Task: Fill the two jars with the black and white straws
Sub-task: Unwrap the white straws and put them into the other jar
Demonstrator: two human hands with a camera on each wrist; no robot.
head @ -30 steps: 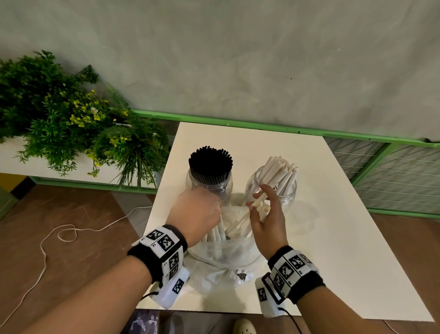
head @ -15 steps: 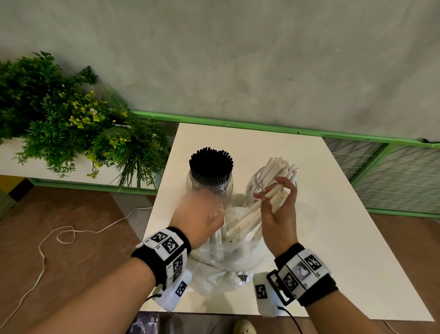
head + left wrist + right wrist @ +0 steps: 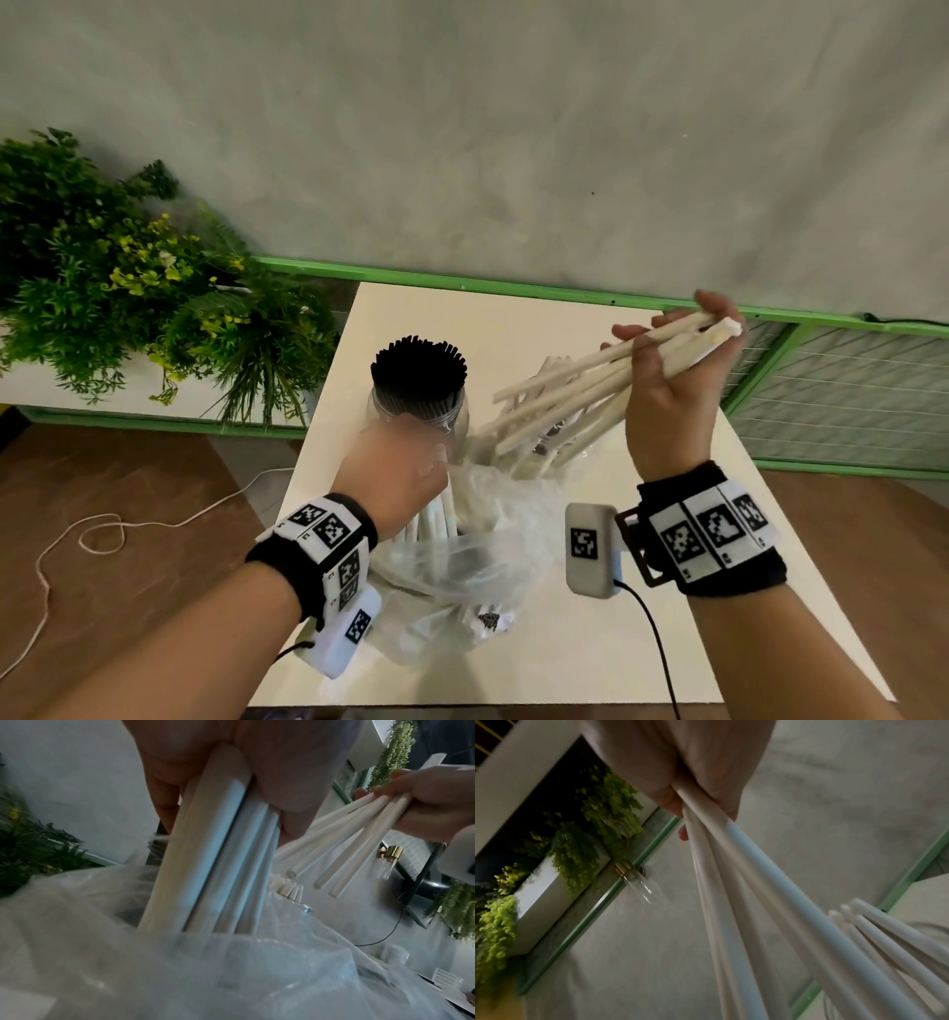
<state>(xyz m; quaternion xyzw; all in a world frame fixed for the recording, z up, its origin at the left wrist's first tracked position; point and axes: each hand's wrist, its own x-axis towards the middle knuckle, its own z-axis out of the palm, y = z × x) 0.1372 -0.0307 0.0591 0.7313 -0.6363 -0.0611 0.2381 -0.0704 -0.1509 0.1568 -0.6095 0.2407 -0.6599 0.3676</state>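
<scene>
While the right hand (image 3: 670,406) grips a fanned bunch of white straws (image 3: 575,395) at right of centre, its loose lower ends could snag the jar rim (mostly hidden) and scatter. Their long axis slants from upper right down to lower left. The left hand (image 3: 395,470) clasps upright straws inside the plastic bag (image 3: 462,560), below centre.

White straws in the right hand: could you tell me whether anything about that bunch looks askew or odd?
Yes. The white straws in the right hand splay out like a fan, their free ends spread apart over the jar rather than lined up. Held so loosely spread, they might not all enter it together.
</scene>
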